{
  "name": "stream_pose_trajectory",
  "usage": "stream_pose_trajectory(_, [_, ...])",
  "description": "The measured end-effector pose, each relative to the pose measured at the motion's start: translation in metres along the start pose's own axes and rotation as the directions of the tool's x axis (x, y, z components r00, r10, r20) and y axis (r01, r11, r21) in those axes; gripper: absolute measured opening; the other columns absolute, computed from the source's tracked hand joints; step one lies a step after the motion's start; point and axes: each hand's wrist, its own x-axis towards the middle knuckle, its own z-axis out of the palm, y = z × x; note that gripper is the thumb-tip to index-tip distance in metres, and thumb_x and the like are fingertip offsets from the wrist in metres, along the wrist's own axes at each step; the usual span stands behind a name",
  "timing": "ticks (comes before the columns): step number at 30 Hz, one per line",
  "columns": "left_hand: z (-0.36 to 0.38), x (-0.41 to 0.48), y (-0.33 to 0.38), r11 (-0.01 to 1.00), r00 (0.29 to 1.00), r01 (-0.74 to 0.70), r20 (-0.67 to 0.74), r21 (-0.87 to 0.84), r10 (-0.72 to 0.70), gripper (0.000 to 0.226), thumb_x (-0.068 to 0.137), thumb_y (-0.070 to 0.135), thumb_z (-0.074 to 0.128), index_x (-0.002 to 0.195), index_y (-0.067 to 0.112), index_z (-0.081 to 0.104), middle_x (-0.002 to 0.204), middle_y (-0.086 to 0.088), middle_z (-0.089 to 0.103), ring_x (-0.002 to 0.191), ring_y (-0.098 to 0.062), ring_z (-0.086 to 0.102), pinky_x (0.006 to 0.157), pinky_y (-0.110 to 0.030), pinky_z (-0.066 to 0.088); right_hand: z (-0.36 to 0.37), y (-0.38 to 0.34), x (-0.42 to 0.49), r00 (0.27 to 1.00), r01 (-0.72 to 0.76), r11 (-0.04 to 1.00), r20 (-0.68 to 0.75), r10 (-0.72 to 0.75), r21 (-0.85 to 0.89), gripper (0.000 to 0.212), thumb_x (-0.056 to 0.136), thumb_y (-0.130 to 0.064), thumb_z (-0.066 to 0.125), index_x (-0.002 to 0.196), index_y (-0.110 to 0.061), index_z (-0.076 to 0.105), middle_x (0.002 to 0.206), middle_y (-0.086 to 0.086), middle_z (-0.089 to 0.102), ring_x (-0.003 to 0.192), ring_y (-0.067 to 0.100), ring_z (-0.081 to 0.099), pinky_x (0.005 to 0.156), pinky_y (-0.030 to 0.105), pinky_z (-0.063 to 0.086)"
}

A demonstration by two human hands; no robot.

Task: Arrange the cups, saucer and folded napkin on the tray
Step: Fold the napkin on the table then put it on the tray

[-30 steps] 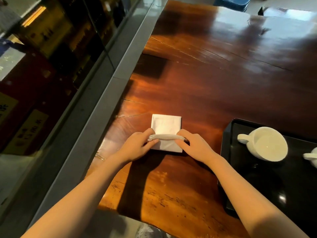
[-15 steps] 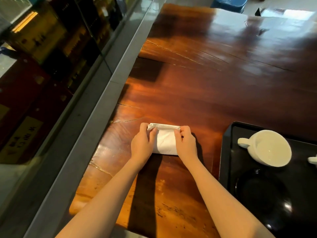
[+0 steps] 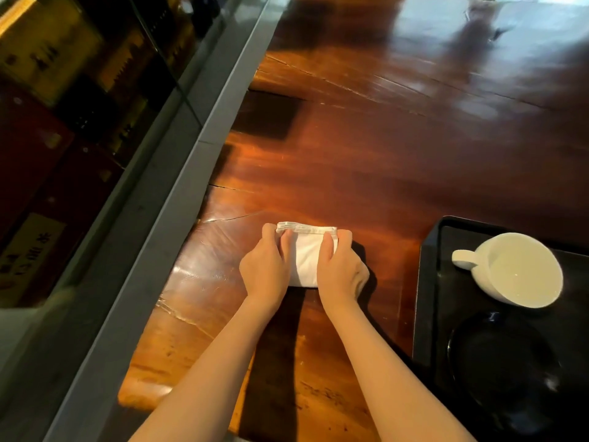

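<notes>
Folded napkin [image 3: 306, 260] on table [image 3: 398, 173], pinned flat between left hand [image 3: 266, 266] and right hand [image 3: 339, 269], fingers pressed on its far corners.

Bare forearms, bare hands

No sleeves, rings, watch or gloves: left hand [image 3: 266, 269] and right hand [image 3: 341, 271] uncovered to the frame's edge.

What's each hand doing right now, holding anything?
Left hand: fingers curled, pressing the left side of the folded white napkin on the wooden table.
Right hand: fingers curled, pressing the napkin's right side.
</notes>
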Motion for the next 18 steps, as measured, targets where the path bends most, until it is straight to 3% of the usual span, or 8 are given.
stream_pose_trajectory(4, [0.006, -0.001, -0.002, 0.998, 0.997, 0.029, -0.071, 0.055, -0.025, 0.023, 0.095, 0.038, 0.042, 0.085, 0.018, 0.046, 0.056, 0.009, 0.046, 0.038, -0.004, 0.022, 0.045, -0.018, 0.015, 0.002, -0.001, 0.0, 0.999, 0.05, 0.996, 0.016, -0.049, -0.077, 0.034, 0.097, -0.038, 0.038, 0.111, -0.012, 0.056, 0.068, 0.004, 0.066, 0.052, 0.016, 0.057, 0.047, 0.019, 0.035])
stream_pose_trajectory(6, [0.009, -0.002, 0.0, 0.997, 0.992, 0.005, -0.128, 0.076, 0.005, 0.024, 0.094, 0.034, 0.046, 0.084, 0.012, 0.052, 0.052, 0.003, 0.052, 0.038, -0.004, 0.021, 0.057, -0.021, 0.027, 0.003, -0.002, -0.001, 0.998, 0.058, 0.994, 0.015, -0.057, -0.097, 0.034, 0.096, -0.038, 0.038, 0.11, -0.012, 0.056, 0.068, 0.004, 0.066, 0.053, 0.018, 0.06, 0.046, 0.018, 0.035])
stream_pose_trajectory(8, [0.011, -0.003, 0.0, 0.992, 0.988, 0.001, -0.154, 0.129, 0.019, 0.026, 0.093, 0.034, 0.048, 0.082, 0.012, 0.054, 0.057, -0.002, 0.06, 0.046, -0.009, 0.032, 0.068, -0.029, 0.029, 0.004, -0.002, -0.003, 0.998, 0.066, 0.991, 0.001, -0.066, -0.115, 0.033, 0.096, -0.038, 0.041, 0.108, -0.011, 0.057, 0.069, 0.005, 0.067, 0.053, 0.019, 0.061, 0.047, 0.023, 0.042])
stream_pose_trajectory(10, [0.014, -0.004, -0.002, 0.987, 0.984, 0.03, -0.178, 0.159, -0.001, 0.024, 0.09, 0.036, 0.053, 0.085, 0.012, 0.056, 0.068, -0.006, 0.064, 0.059, -0.016, 0.045, 0.069, -0.033, 0.032, 0.005, -0.001, -0.003, 0.993, 0.094, 0.987, -0.058, -0.102, -0.127, 0.027, 0.093, -0.034, 0.05, 0.103, -0.011, 0.06, 0.075, 0.006, 0.068, 0.061, 0.02, 0.063, 0.056, 0.029, 0.049])
stream_pose_trajectory(13, [0.018, -0.003, -0.005, 0.982, 0.981, 0.052, -0.195, 0.182, -0.016, 0.027, 0.087, 0.031, 0.059, 0.109, 0.017, 0.057, 0.095, -0.011, 0.062, 0.087, -0.03, 0.055, 0.075, -0.041, 0.04, 0.009, 0.001, 0.002, 0.976, 0.149, 0.971, -0.128, -0.174, -0.187, 0.03, 0.085, -0.028, 0.065, 0.11, -0.012, 0.061, 0.095, 0.009, 0.067, 0.085, 0.025, 0.062, 0.079, 0.038, 0.049])
stream_pose_trajectory(16, [0.02, 0.0, -0.01, 0.959, 0.978, -0.133, -0.121, 0.25, 0.167, 0.049, 0.086, 0.015, 0.061, 0.132, 0.025, 0.048, 0.123, -0.011, 0.058, 0.114, -0.031, 0.053, 0.091, -0.049, 0.041, 0.012, 0.005, 0.009, 0.923, 0.343, 0.905, -0.088, -0.374, -0.252, 0.044, 0.08, -0.015, 0.071, 0.122, -0.015, 0.058, 0.113, 0.008, 0.066, 0.103, 0.027, 0.061, 0.094, 0.045, 0.045])
stream_pose_trajectory(18, [0.019, 0.006, -0.014, 0.938, 0.967, -0.244, -0.009, 0.246, 0.254, 0.053, 0.087, 0.009, 0.056, 0.136, 0.028, 0.044, 0.141, -0.006, 0.049, 0.134, -0.028, 0.04, 0.107, -0.054, 0.027, 0.009, 0.009, 0.017, 0.86, 0.497, 0.831, 0.014, -0.51, -0.251, 0.047, 0.084, -0.013, 0.066, 0.13, -0.017, 0.053, 0.13, 0.005, 0.059, 0.122, 0.025, 0.053, 0.108, 0.047, 0.031])
